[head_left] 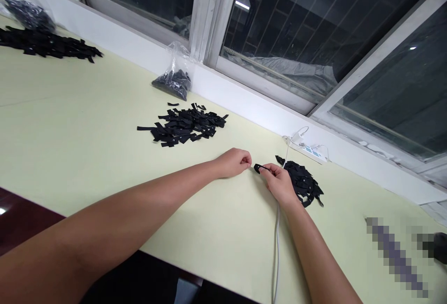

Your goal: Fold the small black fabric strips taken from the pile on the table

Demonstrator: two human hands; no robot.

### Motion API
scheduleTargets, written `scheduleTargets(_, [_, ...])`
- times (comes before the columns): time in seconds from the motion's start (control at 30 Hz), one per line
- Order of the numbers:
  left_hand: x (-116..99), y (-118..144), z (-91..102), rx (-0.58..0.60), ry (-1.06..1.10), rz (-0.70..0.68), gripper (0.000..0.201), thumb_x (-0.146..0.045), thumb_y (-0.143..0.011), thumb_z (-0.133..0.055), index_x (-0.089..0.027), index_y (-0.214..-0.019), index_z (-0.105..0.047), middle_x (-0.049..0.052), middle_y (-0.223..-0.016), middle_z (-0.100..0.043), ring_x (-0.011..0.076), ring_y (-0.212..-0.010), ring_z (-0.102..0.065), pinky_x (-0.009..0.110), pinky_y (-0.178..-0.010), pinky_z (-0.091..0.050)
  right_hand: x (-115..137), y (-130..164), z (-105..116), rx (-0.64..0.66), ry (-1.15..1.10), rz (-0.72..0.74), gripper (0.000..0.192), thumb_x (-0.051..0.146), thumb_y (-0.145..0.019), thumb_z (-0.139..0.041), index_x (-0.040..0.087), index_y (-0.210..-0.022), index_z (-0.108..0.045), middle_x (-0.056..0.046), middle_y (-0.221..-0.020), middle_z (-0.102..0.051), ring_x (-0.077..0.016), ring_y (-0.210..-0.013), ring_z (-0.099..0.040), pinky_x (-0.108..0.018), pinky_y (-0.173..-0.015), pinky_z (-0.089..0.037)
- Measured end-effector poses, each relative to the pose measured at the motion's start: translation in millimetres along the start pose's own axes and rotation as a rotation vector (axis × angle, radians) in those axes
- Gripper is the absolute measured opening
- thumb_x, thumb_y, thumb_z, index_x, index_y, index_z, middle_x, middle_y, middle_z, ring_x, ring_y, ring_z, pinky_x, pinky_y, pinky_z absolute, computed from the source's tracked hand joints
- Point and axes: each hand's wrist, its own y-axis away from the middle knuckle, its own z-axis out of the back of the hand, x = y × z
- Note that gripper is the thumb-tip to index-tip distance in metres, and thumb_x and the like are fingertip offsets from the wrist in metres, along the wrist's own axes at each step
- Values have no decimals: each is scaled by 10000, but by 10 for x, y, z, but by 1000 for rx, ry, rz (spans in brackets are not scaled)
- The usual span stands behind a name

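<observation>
A short black fabric strip (257,168) is pinched between the thumb and fingers of my right hand (280,184), its end sticking out to the left. Just across from that end, my left hand (234,162) is closed in a pinch. Whatever its fingertips hold, if anything, is too small to make out. Beside my right hand lies a pile of black strips (304,180), partly covered by the hand. A larger heap of similar strips (188,124) is spread out beyond my left hand.
A clear plastic bag (176,80) with black pieces stands against the wall. More black strips (45,45) lie at the far left by another bag (30,13). A white power strip (312,152) sits at the back; its cable (277,243) crosses the table (216,229). Blurred objects lie at right.
</observation>
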Motion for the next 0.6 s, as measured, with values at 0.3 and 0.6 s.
scheduleTargets(0.3, [-47,-48,-46,-42,483,132,123,-154,-797,-621,-133,-903,-680,77,-903,-760,154,-855,-702,262,-791,-517,117,53,-26,30,-182,-76,371,536,-694,-706,191,-820,-656,82,-479,-363,-74,-405,-308,-244,-404,-195])
scheduleTargets(0.6, [3,-50,-88,-12,441,107,202,-232,-787,-692,-128,-959,-711,91,-902,-757,167,-839,-703,276,-779,-532,132,64,-34,38,-199,-66,388,552,-687,-723,193,-818,-656,84,-491,-377,-68,-414,-304,-244,-406,-218])
